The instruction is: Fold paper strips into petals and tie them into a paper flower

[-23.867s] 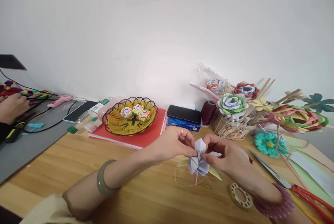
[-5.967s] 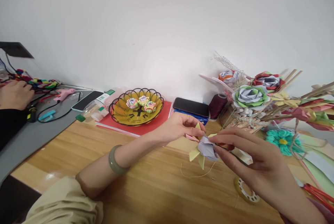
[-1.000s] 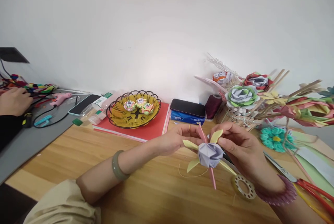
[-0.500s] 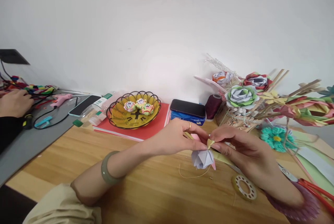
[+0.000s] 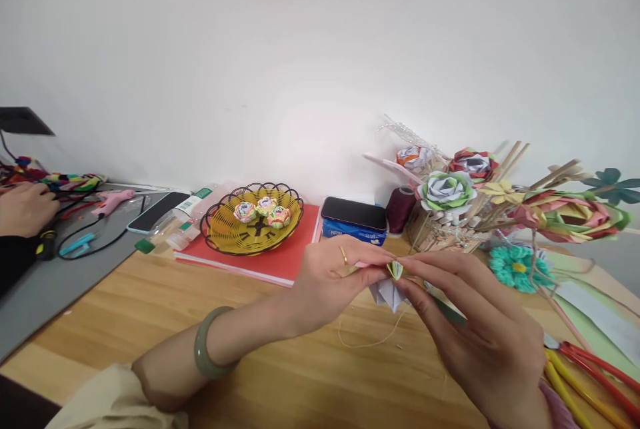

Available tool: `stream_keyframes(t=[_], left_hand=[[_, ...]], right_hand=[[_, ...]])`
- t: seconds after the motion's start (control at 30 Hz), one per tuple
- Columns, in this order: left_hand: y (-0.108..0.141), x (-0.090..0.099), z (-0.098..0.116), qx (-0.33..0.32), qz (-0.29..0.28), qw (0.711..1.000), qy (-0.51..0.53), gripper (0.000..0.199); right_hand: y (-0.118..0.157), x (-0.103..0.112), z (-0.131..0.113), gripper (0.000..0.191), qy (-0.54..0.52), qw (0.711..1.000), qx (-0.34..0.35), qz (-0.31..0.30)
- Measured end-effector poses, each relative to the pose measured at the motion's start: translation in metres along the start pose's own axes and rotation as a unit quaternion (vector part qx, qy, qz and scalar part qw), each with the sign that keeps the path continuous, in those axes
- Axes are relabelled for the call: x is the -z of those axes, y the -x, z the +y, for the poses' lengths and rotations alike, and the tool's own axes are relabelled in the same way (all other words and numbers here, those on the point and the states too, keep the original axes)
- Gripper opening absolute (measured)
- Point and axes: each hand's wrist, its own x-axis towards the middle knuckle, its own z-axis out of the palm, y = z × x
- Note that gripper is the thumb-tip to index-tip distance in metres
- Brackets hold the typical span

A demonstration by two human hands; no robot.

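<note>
Head view, left hand (image 5: 327, 286), right hand (image 5: 483, 326) pinching paper flower (image 5: 388, 294), pack (image 5: 353, 232) lettering blurred

One head-worn view looks forward and down over the wooden table (image 5: 240, 376), hands close, pale wall (image 5: 280, 69) beyond.

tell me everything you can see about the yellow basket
The basket is shallow and round-looking, its yellow strips apparently woven plastic or cane. A dark rim of open loops runs around it, and a dark cross marks the bottom. It sits upright on the red sheet, with three small multicoloured folded flowers resting inside.
</note>
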Motion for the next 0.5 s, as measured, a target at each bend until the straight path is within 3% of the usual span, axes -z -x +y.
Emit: stream_keyframes(t=[0.3,0.5], left_hand=[[0.0029,0.0015,-0.0014,-0.103,-0.01,0.99,-0.093,0.013],[-0.0001,0.0069,-0.0028,-0.109,-0.051,0.988,-0.094,0.015]], right_hand=[[0.001,0.0039,-0.0009,0.031,0.041,0.998,0.053,0.006],[-0.0003,0.0059,0.0013,0.031,0.066,0.992,0.105,0.001]])
